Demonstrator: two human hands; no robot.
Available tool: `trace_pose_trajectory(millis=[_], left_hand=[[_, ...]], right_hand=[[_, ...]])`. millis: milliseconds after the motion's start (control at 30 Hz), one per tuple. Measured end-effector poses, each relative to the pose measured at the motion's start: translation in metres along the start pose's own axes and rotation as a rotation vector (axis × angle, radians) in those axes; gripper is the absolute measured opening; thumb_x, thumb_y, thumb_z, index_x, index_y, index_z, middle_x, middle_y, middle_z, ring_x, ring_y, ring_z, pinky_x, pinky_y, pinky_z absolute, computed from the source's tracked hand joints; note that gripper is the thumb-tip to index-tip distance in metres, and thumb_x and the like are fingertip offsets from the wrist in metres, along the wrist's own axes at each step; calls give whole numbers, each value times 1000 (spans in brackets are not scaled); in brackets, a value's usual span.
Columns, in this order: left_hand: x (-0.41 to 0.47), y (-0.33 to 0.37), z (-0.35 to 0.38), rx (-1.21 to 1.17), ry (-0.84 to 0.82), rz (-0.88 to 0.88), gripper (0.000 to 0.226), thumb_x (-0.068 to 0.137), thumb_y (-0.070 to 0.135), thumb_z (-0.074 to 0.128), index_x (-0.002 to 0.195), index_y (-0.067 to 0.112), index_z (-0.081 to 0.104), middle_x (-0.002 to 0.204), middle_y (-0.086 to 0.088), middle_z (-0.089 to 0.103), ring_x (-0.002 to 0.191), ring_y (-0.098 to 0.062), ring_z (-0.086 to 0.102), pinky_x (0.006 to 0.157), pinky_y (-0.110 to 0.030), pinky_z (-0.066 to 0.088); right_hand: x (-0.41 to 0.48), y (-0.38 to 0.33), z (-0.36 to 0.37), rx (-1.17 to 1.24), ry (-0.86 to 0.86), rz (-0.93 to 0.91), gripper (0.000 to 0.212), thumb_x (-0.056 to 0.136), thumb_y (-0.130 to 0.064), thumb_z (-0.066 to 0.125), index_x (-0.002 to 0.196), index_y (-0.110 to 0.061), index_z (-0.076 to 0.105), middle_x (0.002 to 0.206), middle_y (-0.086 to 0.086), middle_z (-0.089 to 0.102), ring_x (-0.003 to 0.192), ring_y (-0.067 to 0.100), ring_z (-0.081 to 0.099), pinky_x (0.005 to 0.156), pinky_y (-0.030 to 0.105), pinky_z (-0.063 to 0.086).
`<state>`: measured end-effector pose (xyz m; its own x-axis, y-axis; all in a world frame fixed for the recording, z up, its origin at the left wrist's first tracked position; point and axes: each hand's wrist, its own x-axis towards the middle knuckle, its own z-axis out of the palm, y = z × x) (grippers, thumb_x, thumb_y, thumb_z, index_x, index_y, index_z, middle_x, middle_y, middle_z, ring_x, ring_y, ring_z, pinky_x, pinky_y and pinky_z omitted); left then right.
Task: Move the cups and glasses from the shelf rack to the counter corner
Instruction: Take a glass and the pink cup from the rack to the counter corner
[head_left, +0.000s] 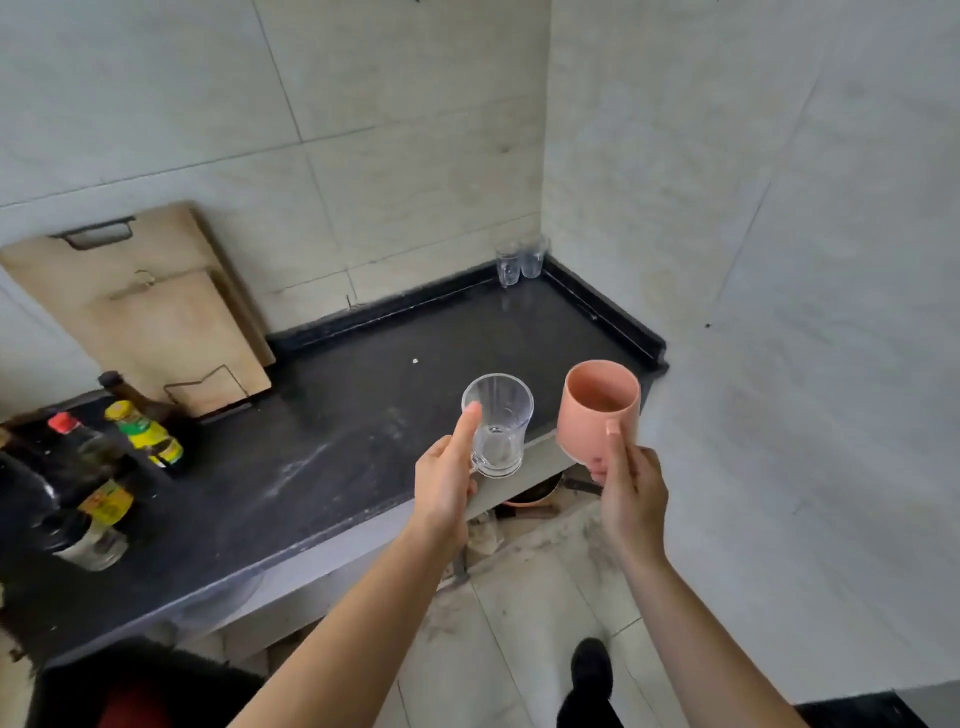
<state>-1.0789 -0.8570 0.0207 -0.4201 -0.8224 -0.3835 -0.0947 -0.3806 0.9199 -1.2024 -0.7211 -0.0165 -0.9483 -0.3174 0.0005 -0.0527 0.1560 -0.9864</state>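
Note:
My left hand (447, 480) holds a clear glass mug (498, 426) by its handle, upright, above the front edge of the black counter (363, 415). My right hand (631, 493) grips a pink cup (597, 410), tilted a little, just past the counter's right end. Two clear glasses (518, 260) stand side by side in the far counter corner, against the tiled walls. The shelf rack is out of view.
Wooden cutting boards (145, 312) lean on the back wall at the left. Several sauce bottles (104, 467) stand at the counter's left end. A raised black lip runs along the counter's back and right edges. Below is tiled floor with my shoe (589, 670).

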Motion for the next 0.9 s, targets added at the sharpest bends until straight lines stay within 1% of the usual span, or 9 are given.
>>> trace_pose_trajectory(millis=[100,167,233,300,400,567,733,833,900], left_hand=[[49,9,41,43,30,7,60,62,70,74,80,17,52,58,10,38,54,-12,32,62,-33,31],[80,20,68,55,86,-18,58,63,69,71,78,14,55,62,8,40,60,-16,32,62,-32,32],[109,36,90,81,119,-32,55,66,69,66,75,15,58,64,6,42,62,-18,34,59,-31,35],[139,52,107,108,122,-10,57,67,69,62,79,13,57,68,2,41,65,-19,34,62,-32,36],[183,71,121,146,158,26,46,80,60,60,82,14,53,76,-6,36,72,-21,31,68,-36,33],[260,87,124,196,208,-21,34,87,47,49,81,15,42,83,-6,36,78,-25,29,65,-37,28],[338,92,123,211,222,-121,34,90,45,43,80,13,41,81,-9,36,70,-20,29,59,-34,26],[387,94,121,219,205,-205,35,93,43,40,78,11,41,77,-7,37,65,-17,29,55,-31,28],[417,95,119,227,187,-235,35,94,42,38,77,11,40,74,-4,35,63,-16,28,55,-30,28]], right_hand=[[67,8,16,17,-37,21,49,104,-50,45,103,-8,70,112,7,59,109,29,62,96,49,53],[111,7,26,2,-86,18,49,105,-47,43,103,-6,70,110,5,58,108,28,62,94,47,54],[154,4,36,-21,-139,3,51,105,-49,40,99,-8,70,107,3,57,103,26,62,84,34,54],[196,-5,50,-51,-203,-15,55,104,-52,37,109,-6,68,112,4,55,103,24,64,76,21,50],[248,-16,75,-107,-279,-7,56,104,-52,36,125,-7,62,123,5,55,106,23,64,75,14,48],[313,-19,125,-87,-383,26,54,104,-51,38,121,-6,64,118,6,55,104,24,64,77,19,50],[365,-3,180,-163,-454,84,56,102,-55,39,120,-7,63,119,2,55,101,17,64,67,12,46],[392,4,214,-216,-466,107,52,101,-58,39,124,-17,60,116,-4,54,102,16,63,63,8,47],[411,9,235,-236,-481,142,47,101,-59,39,119,-21,61,115,-5,55,100,15,63,64,10,46]])
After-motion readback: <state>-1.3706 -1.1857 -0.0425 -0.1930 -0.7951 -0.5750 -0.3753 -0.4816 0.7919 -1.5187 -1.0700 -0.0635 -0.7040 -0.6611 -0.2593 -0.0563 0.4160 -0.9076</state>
